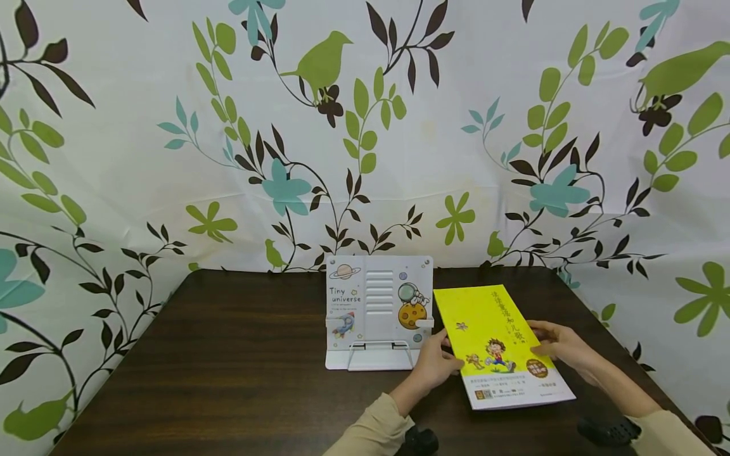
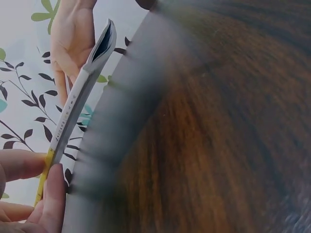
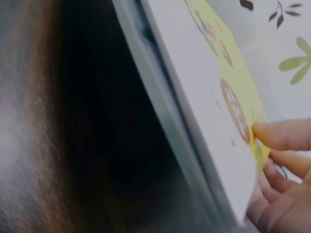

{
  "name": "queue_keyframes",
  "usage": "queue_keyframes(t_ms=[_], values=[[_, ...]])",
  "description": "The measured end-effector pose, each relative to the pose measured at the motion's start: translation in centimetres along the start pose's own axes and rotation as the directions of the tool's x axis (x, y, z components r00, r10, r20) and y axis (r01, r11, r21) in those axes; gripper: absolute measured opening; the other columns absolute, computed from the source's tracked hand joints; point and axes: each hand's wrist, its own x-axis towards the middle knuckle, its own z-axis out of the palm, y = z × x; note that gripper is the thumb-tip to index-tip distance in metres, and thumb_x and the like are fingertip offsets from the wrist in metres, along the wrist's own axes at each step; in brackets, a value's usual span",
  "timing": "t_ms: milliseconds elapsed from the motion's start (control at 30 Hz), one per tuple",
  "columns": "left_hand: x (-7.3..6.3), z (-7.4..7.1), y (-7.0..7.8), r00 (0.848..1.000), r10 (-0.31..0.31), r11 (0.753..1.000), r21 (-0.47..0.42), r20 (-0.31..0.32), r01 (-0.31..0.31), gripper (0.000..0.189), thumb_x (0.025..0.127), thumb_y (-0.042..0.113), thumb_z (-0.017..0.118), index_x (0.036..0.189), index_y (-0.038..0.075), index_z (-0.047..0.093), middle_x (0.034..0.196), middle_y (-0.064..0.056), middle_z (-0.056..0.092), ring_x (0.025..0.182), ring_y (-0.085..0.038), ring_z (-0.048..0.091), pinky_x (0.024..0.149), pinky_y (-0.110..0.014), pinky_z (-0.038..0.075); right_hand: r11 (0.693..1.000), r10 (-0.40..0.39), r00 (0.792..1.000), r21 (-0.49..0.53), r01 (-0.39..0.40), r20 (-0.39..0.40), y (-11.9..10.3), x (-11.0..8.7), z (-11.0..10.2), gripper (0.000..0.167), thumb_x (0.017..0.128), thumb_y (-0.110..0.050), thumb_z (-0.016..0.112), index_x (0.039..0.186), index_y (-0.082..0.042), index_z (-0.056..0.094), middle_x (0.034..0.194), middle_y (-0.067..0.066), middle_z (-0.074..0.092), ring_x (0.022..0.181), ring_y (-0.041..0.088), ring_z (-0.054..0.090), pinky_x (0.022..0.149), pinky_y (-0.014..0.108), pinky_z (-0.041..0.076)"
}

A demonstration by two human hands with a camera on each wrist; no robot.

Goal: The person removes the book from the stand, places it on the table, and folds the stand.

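A thin paperback book (image 1: 485,329) with a yellow cover, a white band along its bottom and a cartoon running child is held tilted over the right part of the table. My left hand (image 1: 435,367) pinches its left edge, the thumb on the cover and the fingers beneath. On the opposite edge my right hand (image 1: 564,347) grips it with the thumb on top. The left wrist view shows the book's spine (image 2: 73,104) between thumb and fingers. In the right wrist view the pages (image 3: 165,92) part slightly at the lower edge. Left of the book stands a white book stand (image 1: 379,329).
The stand has space drawings, side clips and a wire support (image 1: 381,356) at its front. It stands towards the back of the dark wooden table (image 1: 228,354). Behind hangs a white cloth (image 1: 422,152) printed with leaves and birds.
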Motion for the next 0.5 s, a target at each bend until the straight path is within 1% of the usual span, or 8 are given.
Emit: queue_keyframes(t_ms=[67, 167, 267, 400, 500], values=[[0.0, 0.1, 0.0, 1.0, 0.002, 1.0, 0.005, -0.004, -0.002, 0.066, 0.074, -0.012, 0.065, 0.134, -0.001, 0.039, 0.092, -0.006, 0.045, 0.066, -0.009, 0.059, 0.054, -0.026, 0.053, 0.999, 0.012, 0.999, 0.035, -0.013, 0.033, 0.4, 0.3, -0.2, 0.07, 0.083, -0.011, 0.061, 0.137, 0.011, 0.023, 0.118, 0.023, 0.044, 0.087, 0.024, 0.052, 0.072, 0.033, 0.046], [0.0, 0.2, 0.0, 1.0, 0.012, 1.0, 0.017, -0.013, -0.012, 0.065, 0.074, -0.012, 0.065, 0.133, -0.002, 0.04, 0.093, -0.007, 0.046, 0.065, -0.01, 0.06, 0.053, -0.026, 0.053, 0.998, 0.024, 0.998, 0.064, -0.027, 0.055, 0.9, 0.6, -0.4, 0.069, 0.083, -0.009, 0.059, 0.137, 0.011, 0.022, 0.121, 0.024, 0.044, 0.087, 0.024, 0.053, 0.073, 0.034, 0.046], [0.0, 0.3, -0.2, 1.0, 0.007, 1.0, 0.026, -0.025, -0.007, 0.065, 0.074, -0.011, 0.065, 0.133, -0.002, 0.041, 0.093, -0.006, 0.046, 0.064, -0.01, 0.06, 0.052, -0.025, 0.053, 0.996, 0.035, 0.998, 0.082, -0.04, 0.06, 1.2, 0.9, -0.3, 0.068, 0.082, -0.008, 0.058, 0.137, 0.011, 0.023, 0.122, 0.025, 0.045, 0.086, 0.024, 0.054, 0.073, 0.034, 0.047], [0.1, 0.4, -0.6, 0.999, -0.004, 0.999, 0.037, -0.032, 0.005, 0.064, 0.074, -0.01, 0.066, 0.133, -0.001, 0.041, 0.095, -0.006, 0.046, 0.064, -0.01, 0.059, 0.052, -0.025, 0.052, 0.994, 0.033, 0.998, 0.098, -0.038, 0.058, 1.4, 1.3, -0.2, 0.067, 0.082, -0.006, 0.058, 0.137, 0.011, 0.024, 0.121, 0.026, 0.045, 0.085, 0.024, 0.055, 0.072, 0.035, 0.048], [0.3, 0.4, -0.8, 0.999, -0.008, 0.999, 0.048, -0.035, 0.009, 0.063, 0.073, -0.01, 0.067, 0.131, 0.0, 0.043, 0.094, -0.006, 0.047, 0.064, -0.009, 0.059, 0.052, -0.024, 0.051, 0.995, 0.027, 0.998, 0.098, -0.032, 0.061, 1.5, 1.4, -0.1, 0.067, 0.082, -0.005, 0.057, 0.136, 0.013, 0.023, 0.121, 0.029, 0.043, 0.084, 0.024, 0.055, 0.072, 0.035, 0.048]])
